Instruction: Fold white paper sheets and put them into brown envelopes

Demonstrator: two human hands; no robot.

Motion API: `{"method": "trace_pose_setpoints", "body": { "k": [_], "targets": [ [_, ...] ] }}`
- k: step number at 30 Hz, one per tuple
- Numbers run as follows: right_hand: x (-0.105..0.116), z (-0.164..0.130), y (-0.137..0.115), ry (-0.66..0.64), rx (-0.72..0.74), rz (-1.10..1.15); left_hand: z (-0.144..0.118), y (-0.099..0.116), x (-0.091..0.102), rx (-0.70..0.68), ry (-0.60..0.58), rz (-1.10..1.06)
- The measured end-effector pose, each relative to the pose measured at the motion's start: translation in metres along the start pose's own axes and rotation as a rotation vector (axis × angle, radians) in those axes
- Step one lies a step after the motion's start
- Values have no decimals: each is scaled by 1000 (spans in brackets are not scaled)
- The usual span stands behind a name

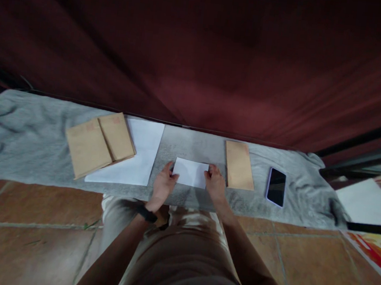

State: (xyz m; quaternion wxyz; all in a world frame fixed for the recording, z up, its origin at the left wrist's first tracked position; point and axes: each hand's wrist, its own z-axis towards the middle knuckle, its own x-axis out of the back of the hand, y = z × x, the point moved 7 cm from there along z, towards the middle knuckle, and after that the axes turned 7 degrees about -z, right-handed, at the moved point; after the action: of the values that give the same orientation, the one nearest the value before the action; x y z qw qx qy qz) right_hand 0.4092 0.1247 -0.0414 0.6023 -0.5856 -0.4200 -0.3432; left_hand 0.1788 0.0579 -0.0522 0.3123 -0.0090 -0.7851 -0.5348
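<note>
A folded white sheet of paper [191,172] lies in front of me on the grey cloth, held at both short sides. My left hand [165,183] pinches its left edge between thumb and fingers. At the opposite edge my right hand [214,183] grips the paper the same way. Just right of that hand rests a brown envelope [240,165]. Farther left, several brown envelopes [89,148] overlap on top of white paper sheets [143,155].
The grey cloth [197,141] covers a narrow bench. A phone [276,187] with a dark screen lies on its right part. Dark red fabric [198,70] hangs along the far edge. Printed papers [377,248] are at the far right, above the tiled floor [29,252].
</note>
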Motion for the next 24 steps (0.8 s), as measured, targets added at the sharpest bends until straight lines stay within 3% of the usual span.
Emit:
{"method": "trace_pose_setpoints", "body": {
  "k": [3,6,9,11,15,18,20,24],
  "targets": [
    [5,-11,-9,73,108,-15,-3,-6,1,83,14,-375],
    [9,-30,-28,89,306,113,-11,-2,0,158,-10,-716],
    [11,-49,-50,34,460,190,-21,21,1,123,-60,-812],
    [15,-53,-59,12,468,234,-27,42,1,69,-104,-852],
    [29,-38,-52,49,224,642,-35,63,3,21,-105,-1016],
    [25,-26,-37,72,-68,1146,-39,50,-6,125,-89,-987],
    [16,-23,-35,43,-186,1443,-44,37,-18,198,-115,-922],
    [0,-27,-32,26,-285,1645,-50,23,-46,231,-227,-966]
  ]
}}
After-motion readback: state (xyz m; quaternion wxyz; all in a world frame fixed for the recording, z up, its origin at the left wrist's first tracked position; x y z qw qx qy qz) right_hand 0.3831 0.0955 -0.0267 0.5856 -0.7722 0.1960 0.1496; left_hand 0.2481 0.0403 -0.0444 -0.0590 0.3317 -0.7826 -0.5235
